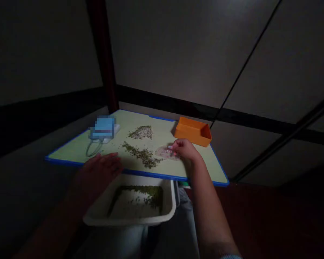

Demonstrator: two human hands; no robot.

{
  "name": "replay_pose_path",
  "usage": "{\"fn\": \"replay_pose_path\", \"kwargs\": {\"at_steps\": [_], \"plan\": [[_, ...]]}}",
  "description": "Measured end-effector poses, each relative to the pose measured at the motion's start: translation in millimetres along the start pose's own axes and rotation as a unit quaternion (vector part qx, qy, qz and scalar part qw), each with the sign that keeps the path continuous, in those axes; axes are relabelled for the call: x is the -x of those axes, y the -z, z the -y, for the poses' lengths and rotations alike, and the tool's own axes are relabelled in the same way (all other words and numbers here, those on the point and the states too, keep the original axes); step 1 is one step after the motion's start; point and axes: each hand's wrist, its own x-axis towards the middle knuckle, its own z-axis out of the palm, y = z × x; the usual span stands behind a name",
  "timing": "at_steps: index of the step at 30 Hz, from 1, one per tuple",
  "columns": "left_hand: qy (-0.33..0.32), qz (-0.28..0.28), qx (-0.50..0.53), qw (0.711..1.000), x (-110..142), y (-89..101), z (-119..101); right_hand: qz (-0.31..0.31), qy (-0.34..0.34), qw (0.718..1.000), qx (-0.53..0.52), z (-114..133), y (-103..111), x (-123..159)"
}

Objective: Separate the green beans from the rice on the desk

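Observation:
My right hand (182, 148) is over the right half of the pale yellow board (118, 118), its fingers pinched together. They grip a thin, see-through pinkish piece with a rounded edge (163, 152); its exact kind is unclear in the dim light. Just left of that piece lies a scattered heap of small greenish-brown grains (145, 158). Farther back is another patch of grains (143, 132), paler in its middle. My left hand (104, 167) hovers at the board's near left edge, fingers stretched out and holding nothing.
An orange open box (193, 131) stands at the board's back right. A blurred-out blue and white device (104, 127) with a looped cable sits at the left. Below the near edge is a white tub (169, 212) with grains inside. Walls rise behind the board.

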Motion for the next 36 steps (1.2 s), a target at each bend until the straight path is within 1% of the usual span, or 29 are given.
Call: {"fn": "replay_pose_path", "kwargs": {"at_steps": [4, 6, 9, 11, 15, 20, 27, 29, 31, 33, 36], "plan": [[-0.017, -0.007, 0.003, 1.0, -2, 0.1, 5, -0.019, -0.008, 1.0, 0.014, -1, 1, -1], [-0.021, -0.005, 0.004, 1.0, -2, 0.0, 6, -0.038, 0.001, 0.998, 0.055, -1, 3, -1], [-0.025, -0.005, 0.005, 1.0, -3, 0.6, 6, -0.069, 0.036, 0.989, 0.127, -3, 9, -1], [-0.025, -0.006, 0.006, 1.0, -4, 1.6, 5, -0.082, 0.048, 0.983, 0.155, -4, 13, -1], [-0.026, -0.004, 0.006, 1.0, -5, 2.7, 6, -0.073, 0.037, 0.981, 0.176, -4, 15, -1], [-0.026, -0.009, 0.007, 1.0, -4, 1.1, 7, -0.047, 0.025, 0.984, 0.171, -2, 12, 0], [-0.023, -0.004, 0.01, 1.0, -5, 2.0, 6, 0.035, -0.024, 0.993, 0.108, -2, 10, 3], [-0.018, -0.007, 0.011, 1.0, -6, 2.3, 6, 0.052, -0.023, 0.994, 0.091, -1, 10, 4], [-0.013, -0.007, 0.011, 1.0, -6, 2.2, 5, 0.04, 0.003, 0.996, 0.077, 1, 11, 5], [-0.014, -0.007, 0.013, 1.0, -5, 1.5, 4, 0.005, 0.036, 0.997, 0.066, 3, 11, 5], [-0.019, -0.01, 0.015, 1.0, -3, -0.2, 4, -0.03, 0.047, 0.995, 0.077, 3, 12, 3]]}}
